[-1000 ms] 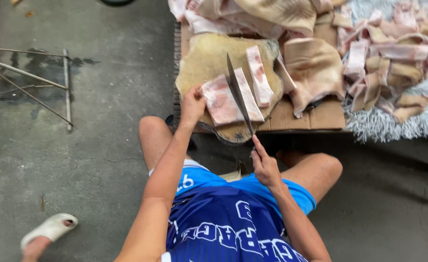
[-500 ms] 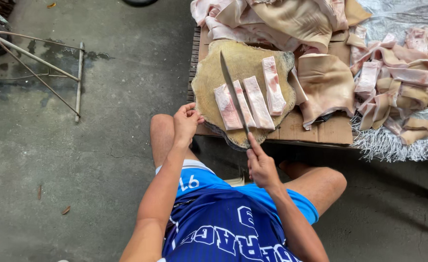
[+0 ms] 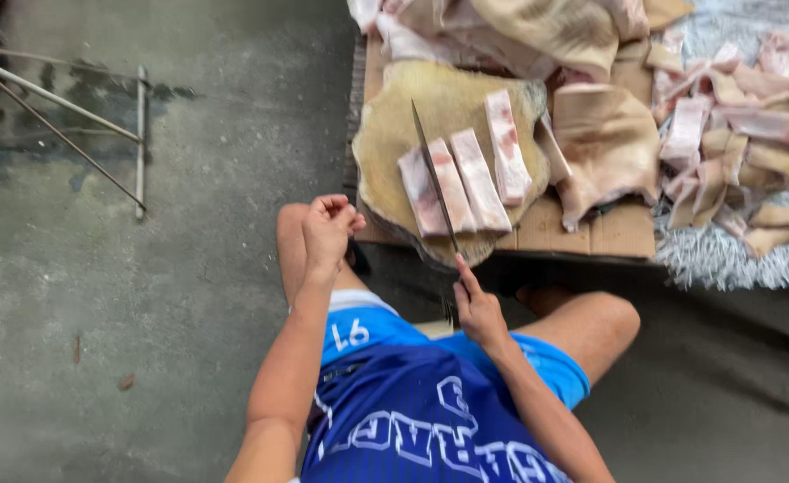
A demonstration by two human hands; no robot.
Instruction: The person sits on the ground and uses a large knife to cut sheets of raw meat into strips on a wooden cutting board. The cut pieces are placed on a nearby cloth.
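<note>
Meat cutting looks partway done, as far as this view shows: three long strips (image 3: 466, 179) of pink, fatty meat lie side by side on a round chopping block (image 3: 385, 134), and the leftmost one has the knife (image 3: 434, 179) blade lying along it, tip pointing away from the person. Right hand (image 3: 476, 309) is closed around the knife handle at the near edge of the block, forefinger stretched up toward the blade. Left hand (image 3: 329, 225) is off the meat, curled into a loose fist holding nothing, hovering above the left knee just short of the block. Done side: a big pile of cut strips (image 3: 734, 134) sits to the right on a pale fringed mat (image 3: 725, 259). Left to do: large uncut slabs (image 3: 537, 27) with skin heaped behind the block, plus one folded slab (image 3: 604, 143) just right of it. The block rests on cardboard (image 3: 582, 228) over a low table, mostly covered. Hard to tell: whether the blade is actually in the strip or only lying on it; handle is hidden by the hand; slab heap and strip pile are cut off at the top and right edges; frame is motion-blurred. A metal frame (image 3: 72, 116) lies on the concrete floor (image 3: 144, 313) at far left.
</note>
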